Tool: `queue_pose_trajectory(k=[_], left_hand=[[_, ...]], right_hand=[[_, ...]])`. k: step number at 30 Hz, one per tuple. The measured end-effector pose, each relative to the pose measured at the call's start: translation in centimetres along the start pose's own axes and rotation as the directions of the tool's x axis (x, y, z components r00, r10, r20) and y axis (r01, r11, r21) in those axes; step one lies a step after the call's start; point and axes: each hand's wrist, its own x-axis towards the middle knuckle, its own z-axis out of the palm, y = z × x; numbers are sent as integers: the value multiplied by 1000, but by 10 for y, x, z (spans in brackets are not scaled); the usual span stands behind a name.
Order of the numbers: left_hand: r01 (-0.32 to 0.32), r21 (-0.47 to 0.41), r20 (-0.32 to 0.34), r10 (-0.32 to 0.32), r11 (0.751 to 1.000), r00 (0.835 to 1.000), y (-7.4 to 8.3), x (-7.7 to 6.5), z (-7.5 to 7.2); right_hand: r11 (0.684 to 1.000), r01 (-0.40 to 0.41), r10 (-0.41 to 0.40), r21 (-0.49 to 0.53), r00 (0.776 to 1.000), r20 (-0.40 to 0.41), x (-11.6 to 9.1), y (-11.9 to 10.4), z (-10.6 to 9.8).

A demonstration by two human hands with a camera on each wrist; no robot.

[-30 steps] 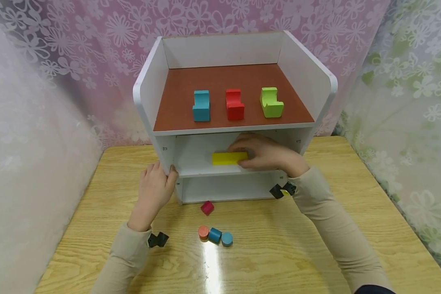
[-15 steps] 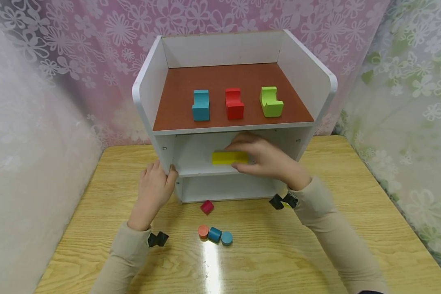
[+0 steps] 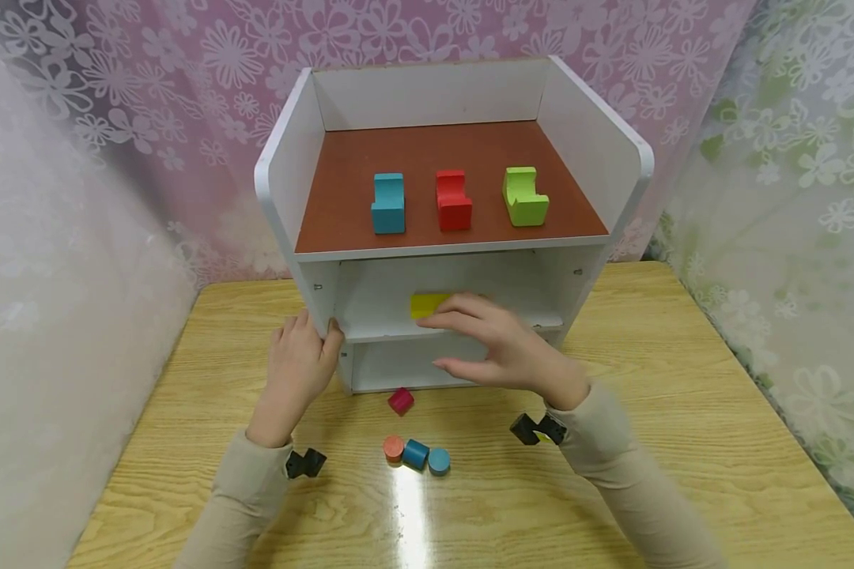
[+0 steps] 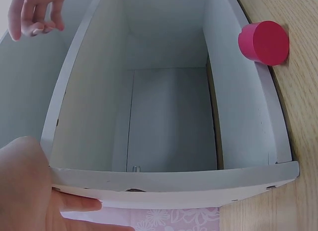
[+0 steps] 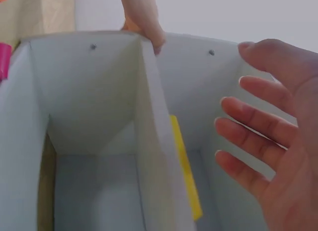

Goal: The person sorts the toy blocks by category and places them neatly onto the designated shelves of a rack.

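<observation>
My left hand [image 3: 300, 356] grips the left side panel of a small white shelf unit [image 3: 427, 254], thumb at the front edge and fingers along the outside. A yellow rectangular block [image 3: 425, 305] lies on the middle shelf. In front of that shelf is my right hand [image 3: 501, 344], holding nothing, its fingers spread and the thumb apart. It covers the block's right part in the head view. The right wrist view shows a gap between the fingertips and the yellow block [image 5: 186, 169], which lies beyond the shelf board's edge.
On the brown top stand a blue notched block [image 3: 388, 205], a red one [image 3: 454, 202] and a lime green one [image 3: 525, 197]. A crimson cylinder [image 3: 401, 401] lies at the unit's base. Nearer on the wooden table are an orange cylinder [image 3: 394, 448] and two blue ones [image 3: 416, 454].
My right hand has let go of the yellow block and drawn back out of the shelf, toward me and lower. The block stays on the middle shelf; my left hand has not moved.
</observation>
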Motion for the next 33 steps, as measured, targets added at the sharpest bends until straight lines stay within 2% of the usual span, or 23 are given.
queue_pose_trajectory(k=[5,17,21,26,33], left_hand=[[4,-2,3,-4,1000,1000,0,0,0],[4,-7,1,-4,1000,1000,0,0,1],[2,-5,-6,-2,1000,1000,0,0,2],[-3,-7,-10,3,1000,1000,0,0,1],[3,-3,0,-3,1000,1000,1,0,0]], right_hand=[[999,43,-43,3,999,-15,-8,-5,14],[997,61,-62,38,998,25,-23,-15,47],[999,3,-8,47,995,101,-29,-17,58],[994,-98,87,41,974,207,-36,-21,70],[993,-117,117,-17,955,274,-41,-23,87]])
